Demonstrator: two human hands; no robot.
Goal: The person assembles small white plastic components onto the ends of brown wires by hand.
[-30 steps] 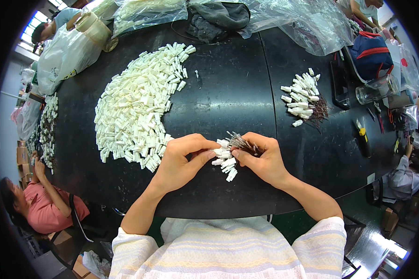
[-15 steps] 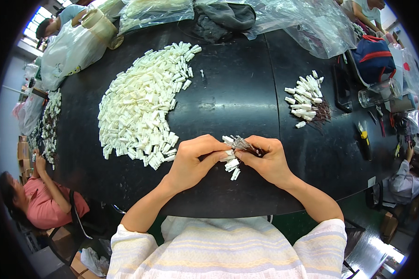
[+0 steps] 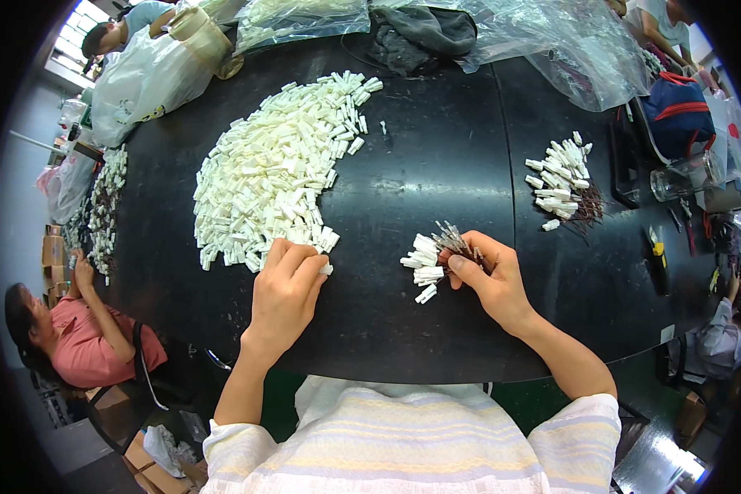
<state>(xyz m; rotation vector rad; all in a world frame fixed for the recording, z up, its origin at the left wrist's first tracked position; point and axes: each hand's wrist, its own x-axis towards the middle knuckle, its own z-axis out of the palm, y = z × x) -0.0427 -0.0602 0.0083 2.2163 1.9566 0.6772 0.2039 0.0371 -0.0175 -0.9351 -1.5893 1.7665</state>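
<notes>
At the near edge of a large heap of small white plastic connector housings point(image 3: 276, 165), my left hand point(image 3: 284, 292) is closed, fingertips pinched. A white housing point(image 3: 327, 269) shows at those fingertips; the fingers partly cover it. My right hand point(image 3: 490, 280) grips a bundle of thin dark brown wires point(image 3: 449, 257) between thumb and fingers, above the table in front of me. Bare metal terminals point(image 3: 448, 235) stick out at the bundle's top. Several wires end in white housings point(image 3: 424, 263), which fan out to the left of the hand.
On the black table point(image 3: 420, 156), a smaller pile of wired white connectors point(image 3: 561, 177) lies to the right. Beyond are a yellow cutter point(image 3: 657, 247), a glass jar point(image 3: 685, 177) and a blue bag point(image 3: 677, 115). Plastic bags line the far edge. A co-worker in pink point(image 3: 95, 337) sits at left.
My left hand has left the bundle and moved left to the heap's near edge. My right hand keeps the wires and has shifted slightly right. The whole view has shifted a little.
</notes>
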